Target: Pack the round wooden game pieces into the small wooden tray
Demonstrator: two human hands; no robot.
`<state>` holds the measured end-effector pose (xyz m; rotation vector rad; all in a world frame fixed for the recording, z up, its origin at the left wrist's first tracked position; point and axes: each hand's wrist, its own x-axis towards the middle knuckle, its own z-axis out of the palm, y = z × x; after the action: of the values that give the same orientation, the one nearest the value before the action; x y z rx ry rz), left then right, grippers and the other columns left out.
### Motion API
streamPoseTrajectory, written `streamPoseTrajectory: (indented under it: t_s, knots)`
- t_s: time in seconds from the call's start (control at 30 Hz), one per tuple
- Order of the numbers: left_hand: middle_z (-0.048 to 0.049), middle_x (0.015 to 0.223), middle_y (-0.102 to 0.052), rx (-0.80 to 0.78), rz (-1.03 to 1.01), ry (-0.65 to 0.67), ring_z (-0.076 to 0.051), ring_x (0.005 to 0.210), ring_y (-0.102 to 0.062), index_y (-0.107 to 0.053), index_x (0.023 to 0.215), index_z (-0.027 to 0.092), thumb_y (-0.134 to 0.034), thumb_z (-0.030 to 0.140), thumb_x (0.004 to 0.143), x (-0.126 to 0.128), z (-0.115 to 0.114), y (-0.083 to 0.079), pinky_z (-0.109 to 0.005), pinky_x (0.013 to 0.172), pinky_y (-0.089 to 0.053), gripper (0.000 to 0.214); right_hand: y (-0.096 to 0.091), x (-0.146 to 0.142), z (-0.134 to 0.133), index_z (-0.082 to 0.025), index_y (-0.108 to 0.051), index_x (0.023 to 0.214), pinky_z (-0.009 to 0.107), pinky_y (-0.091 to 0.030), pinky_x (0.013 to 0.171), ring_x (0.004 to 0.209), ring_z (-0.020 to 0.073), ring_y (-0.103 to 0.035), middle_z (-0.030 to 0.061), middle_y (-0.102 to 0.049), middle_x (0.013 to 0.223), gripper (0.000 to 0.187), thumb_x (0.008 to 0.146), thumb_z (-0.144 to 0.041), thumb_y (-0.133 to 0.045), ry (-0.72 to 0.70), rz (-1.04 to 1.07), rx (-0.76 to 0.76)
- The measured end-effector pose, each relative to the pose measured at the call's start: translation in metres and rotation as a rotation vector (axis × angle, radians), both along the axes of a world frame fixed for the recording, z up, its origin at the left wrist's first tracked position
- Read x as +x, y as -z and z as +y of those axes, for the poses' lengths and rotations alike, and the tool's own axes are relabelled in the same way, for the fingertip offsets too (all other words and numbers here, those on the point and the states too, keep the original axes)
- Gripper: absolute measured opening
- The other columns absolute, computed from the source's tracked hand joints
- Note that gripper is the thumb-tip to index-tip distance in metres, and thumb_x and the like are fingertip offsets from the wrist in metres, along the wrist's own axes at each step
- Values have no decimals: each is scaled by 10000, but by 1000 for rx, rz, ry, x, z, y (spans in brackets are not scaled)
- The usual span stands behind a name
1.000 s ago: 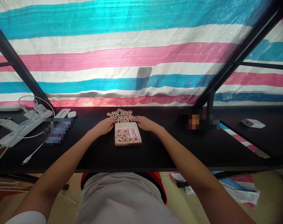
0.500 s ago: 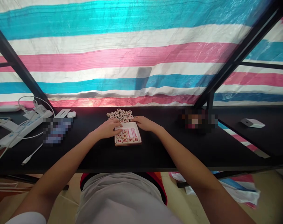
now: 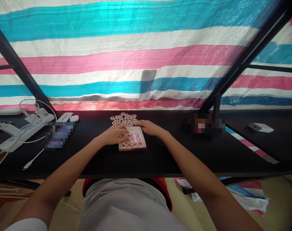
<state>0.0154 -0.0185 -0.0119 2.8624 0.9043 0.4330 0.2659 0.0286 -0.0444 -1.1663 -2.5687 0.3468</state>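
Observation:
A shallow white box [image 3: 137, 129] lies on the black desk, with Chinese chess pieces [image 3: 128, 144] bearing red characters laid in rows along its near and left sides. My left hand [image 3: 113, 134] reaches over the box's left edge, its fingers and thumb curled around a piece there, which they partly hide. Beyond the box is a loose cluster of round chess pieces [image 3: 124, 119]. My right hand [image 3: 149, 127] rests by the far right corner of the box, fingers stretched toward the cluster's right end and touching its edge.
To the left are a white power strip [image 3: 23, 131] with plugs and cables, a blurred-out item [image 3: 60, 136] and a white earphone case [image 3: 74, 118]. A blurred dark object [image 3: 201, 125] sits at right, a white adapter [image 3: 261, 127] farther right. Striped sheeting [image 3: 126, 61] hangs behind.
My left hand has shifted slightly right and toward me, its fingers lower over the box's left side. My right hand has hardly moved.

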Motion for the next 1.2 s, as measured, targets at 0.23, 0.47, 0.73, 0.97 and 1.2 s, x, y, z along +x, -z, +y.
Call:
streamPoseTrajectory:
  t_s: [0.23, 0.47, 0.73, 0.97, 1.2]
  knots:
    - [-58, 1042, -658, -2, 13, 39, -209, 1005, -553, -692, 1017, 215, -518, 369, 875, 3, -2, -2, -322, 929, -398, 272, -1, 0, 0, -189, -653, 1126, 286, -420, 928, 1048, 181, -580, 78, -637, 1131, 374, 855, -72, -424, 11, -13, 6]
    - [-58, 961, -677, -23, 34, 37, -202, 923, -576, -685, 1032, 210, -480, 366, 890, 3, -1, 0, -324, 885, -410, 294, -1, 0, -1, -183, -654, 1119, 290, -423, 915, 1025, 183, -585, 79, -643, 1105, 376, 850, -65, -419, 0, -19, 4]
    - [-54, 867, -659, -22, 25, 4, -190, 873, -589, -677, 903, 189, -501, 377, 884, 4, 1, 2, -306, 847, -416, 258, -1, -1, -1, -182, -657, 1111, 286, -420, 915, 1015, 180, -587, 79, -645, 1092, 385, 844, -52, -413, -3, -34, 22]
    - [-46, 827, -657, -33, 55, -28, -194, 880, -590, -654, 842, 184, -528, 389, 873, 5, 2, 0, -304, 837, -408, 242, 1, 0, 1, -177, -651, 1122, 287, -423, 907, 1008, 183, -586, 86, -643, 1097, 368, 852, -75, -422, 1, -23, 22]
    - [-52, 843, -658, -42, 73, -45, -199, 892, -584, -661, 864, 184, -513, 454, 871, 4, 1, 0, -308, 840, -409, 308, 0, 0, 1, -193, -655, 1116, 280, -426, 898, 997, 176, -590, 75, -647, 1084, 379, 848, -65, -420, 6, -33, 23]
